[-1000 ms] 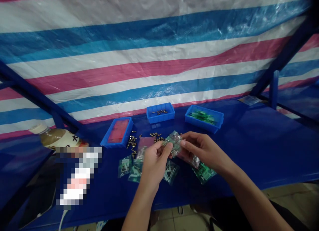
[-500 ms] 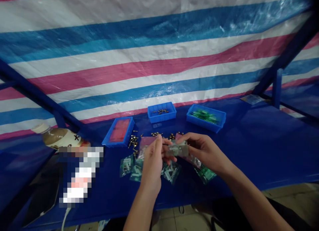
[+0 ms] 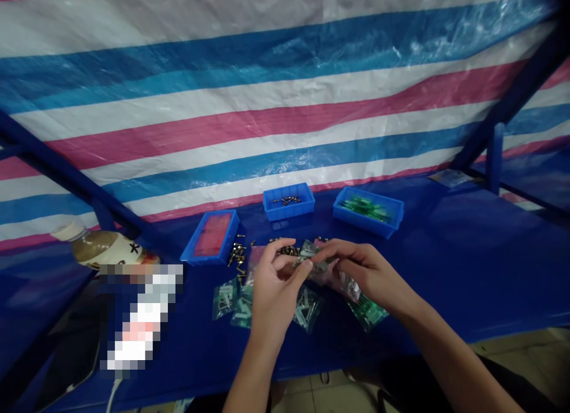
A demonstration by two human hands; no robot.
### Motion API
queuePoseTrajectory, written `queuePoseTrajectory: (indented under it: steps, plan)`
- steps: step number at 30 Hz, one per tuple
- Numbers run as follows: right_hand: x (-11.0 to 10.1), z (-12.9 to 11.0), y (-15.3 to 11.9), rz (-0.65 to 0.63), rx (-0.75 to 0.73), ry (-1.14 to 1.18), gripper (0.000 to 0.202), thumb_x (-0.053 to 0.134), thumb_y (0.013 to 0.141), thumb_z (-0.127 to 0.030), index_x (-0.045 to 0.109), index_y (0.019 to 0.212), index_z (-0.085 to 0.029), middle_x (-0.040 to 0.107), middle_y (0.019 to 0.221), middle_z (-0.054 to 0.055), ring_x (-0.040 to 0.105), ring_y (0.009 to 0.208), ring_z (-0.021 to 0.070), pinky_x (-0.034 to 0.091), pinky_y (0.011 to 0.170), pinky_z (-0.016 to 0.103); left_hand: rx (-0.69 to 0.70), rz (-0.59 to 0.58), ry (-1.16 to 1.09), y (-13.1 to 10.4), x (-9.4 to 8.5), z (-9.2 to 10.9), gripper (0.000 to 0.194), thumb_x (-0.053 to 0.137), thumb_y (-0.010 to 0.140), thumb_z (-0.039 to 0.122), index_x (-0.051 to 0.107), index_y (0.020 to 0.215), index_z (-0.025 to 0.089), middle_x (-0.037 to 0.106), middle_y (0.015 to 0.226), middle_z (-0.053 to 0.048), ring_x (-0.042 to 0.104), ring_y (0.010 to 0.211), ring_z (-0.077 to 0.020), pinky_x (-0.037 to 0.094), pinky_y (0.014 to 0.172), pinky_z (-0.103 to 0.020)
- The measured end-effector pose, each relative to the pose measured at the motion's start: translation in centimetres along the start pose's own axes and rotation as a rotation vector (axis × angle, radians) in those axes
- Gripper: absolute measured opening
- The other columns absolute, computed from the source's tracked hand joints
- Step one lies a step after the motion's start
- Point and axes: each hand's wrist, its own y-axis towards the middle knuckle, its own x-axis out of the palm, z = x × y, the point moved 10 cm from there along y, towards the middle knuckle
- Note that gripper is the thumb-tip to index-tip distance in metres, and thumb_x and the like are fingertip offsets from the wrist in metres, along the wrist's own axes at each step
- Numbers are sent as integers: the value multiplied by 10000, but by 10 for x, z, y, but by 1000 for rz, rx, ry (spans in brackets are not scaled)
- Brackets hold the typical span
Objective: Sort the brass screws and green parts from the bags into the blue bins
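Packet (image 3: 307,249) of small parts sits over the blue table (image 3: 454,258); the left hand (image 3: 275,282), thumb raised a moment ago, now grips it, while the right hand (image 3: 363,264) pinches its right side. Handling seems unfinished.

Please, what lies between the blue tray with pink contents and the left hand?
The head view shows loose metal pieces between tray and left hand, then a pink bag, partly hidden by the hand.
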Motion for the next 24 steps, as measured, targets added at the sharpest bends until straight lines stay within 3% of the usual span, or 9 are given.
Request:
queuePoseTrajectory:
  steps: [4, 10, 17, 24]
  plan:
    - [-25, -6, -1, 153, -65, -184, 412, 413, 794, -73, 735, 982, -247, 671, 1127, 24, 641, 990, 193, 500, 799, 297, -59, 27, -23, -1, 1, -8, 455, 653, 830, 397, 510, 1205, 184, 681, 814, -41, 633, 676, -147, 431, 570, -226]
    - [-95, -32, -23, 592, -268, -848, 350, 461, 872, -127, 691, 1117, -226, 646, 1234, 51, 585, 1136, 250, 452, 981, 418, -85, 26, 5, -2, 4, -11, 440, 604, 862, 412, 495, 1220, 180, 701, 924, -83, 654, 713, -156, 429, 562, -236]
    - [-115, -1, -22, 589, -156, -1206, 308, 449, 895, -162, 681, 1094, -194, 663, 1213, 79, 573, 1148, 309, 463, 896, 506, -25, -34, 103, -1, 7, -12, 420, 568, 897, 418, 484, 1243, 195, 698, 948, -75, 651, 734, -148, 452, 605, -250]
    - [-118, 5, -19, 576, -124, -1187, 280, 495, 913, -269, 658, 1128, -194, 658, 1201, 85, 588, 1087, 296, 485, 871, 440, -20, -101, 179, -2, 12, -13, 366, 542, 910, 440, 529, 1185, 198, 692, 944, -74, 647, 752, -154, 459, 609, -249]
